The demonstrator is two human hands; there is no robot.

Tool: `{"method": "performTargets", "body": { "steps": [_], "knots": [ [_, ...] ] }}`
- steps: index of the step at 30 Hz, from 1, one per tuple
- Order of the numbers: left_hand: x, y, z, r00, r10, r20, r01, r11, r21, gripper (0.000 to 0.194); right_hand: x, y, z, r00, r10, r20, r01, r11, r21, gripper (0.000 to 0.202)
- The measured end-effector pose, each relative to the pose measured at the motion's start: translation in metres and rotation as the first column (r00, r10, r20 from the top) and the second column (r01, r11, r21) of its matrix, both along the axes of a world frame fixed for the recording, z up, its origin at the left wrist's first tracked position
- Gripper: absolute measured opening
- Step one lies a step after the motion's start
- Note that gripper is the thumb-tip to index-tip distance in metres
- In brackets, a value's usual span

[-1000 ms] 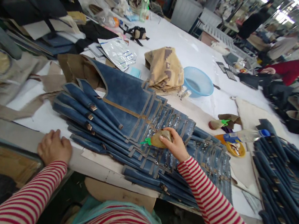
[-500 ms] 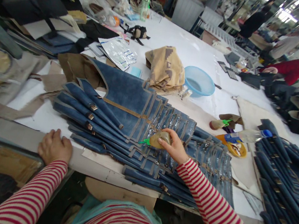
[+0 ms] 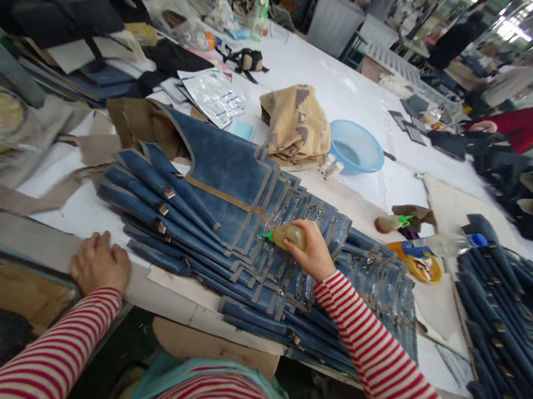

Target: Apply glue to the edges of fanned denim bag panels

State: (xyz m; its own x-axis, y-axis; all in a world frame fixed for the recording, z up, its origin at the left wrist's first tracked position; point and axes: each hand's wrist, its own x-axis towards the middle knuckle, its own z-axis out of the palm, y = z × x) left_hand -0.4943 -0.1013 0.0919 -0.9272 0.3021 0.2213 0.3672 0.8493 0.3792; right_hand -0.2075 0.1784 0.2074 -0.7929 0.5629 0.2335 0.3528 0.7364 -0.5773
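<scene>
"Where's the bottle [image 3: 292, 236]?"

"Over overlapped blue panels [image 3: 226, 165], gripped in the right hand [image 3: 314, 256]; the left hand [image 3: 102, 263] rests loosely spread, near left on the bench [image 3: 319, 59]."

"Step?"

"Probably gluing; next calls for steady aim."

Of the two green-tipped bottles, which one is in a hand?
The bottle over the blue pieces, gripped by the right hand. The other bottle, near the orange bowl, has no hand on it.
</scene>
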Motion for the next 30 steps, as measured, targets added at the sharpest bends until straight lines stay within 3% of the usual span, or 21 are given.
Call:
{"method": "performTargets", "body": {
  "steps": [3, 8, 14, 30],
  "knots": [
    [0.001, 0.000, 0.000, 1.000, 0.002, 0.011, -0.002, 1.000, -0.002, 0.045, -0.005, 0.006, 0.001, 0.999, -0.027, -0.036, 0.029, 0.998, 0.051, 0.035],
    [0.000, -0.001, -0.002, 1.000, -0.006, -0.002, 0.006, 1.000, 0.004, 0.045, -0.004, 0.005, 0.002, 0.999, 0.041, 0.003, -0.041, 0.999, 0.024, 0.037],
    [0.001, 0.000, 0.000, 1.000, 0.006, 0.005, -0.006, 1.000, -0.004, 0.044, -0.008, 0.015, 0.002, 0.998, -0.057, -0.035, 0.059, 0.996, 0.071, 0.036],
    [-0.001, -0.002, -0.003, 1.000, 0.004, 0.002, -0.004, 1.000, 0.003, 0.045, -0.015, 0.034, 0.000, 0.997, -0.075, -0.034, 0.078, 0.992, 0.099, 0.035]
  ]
}}
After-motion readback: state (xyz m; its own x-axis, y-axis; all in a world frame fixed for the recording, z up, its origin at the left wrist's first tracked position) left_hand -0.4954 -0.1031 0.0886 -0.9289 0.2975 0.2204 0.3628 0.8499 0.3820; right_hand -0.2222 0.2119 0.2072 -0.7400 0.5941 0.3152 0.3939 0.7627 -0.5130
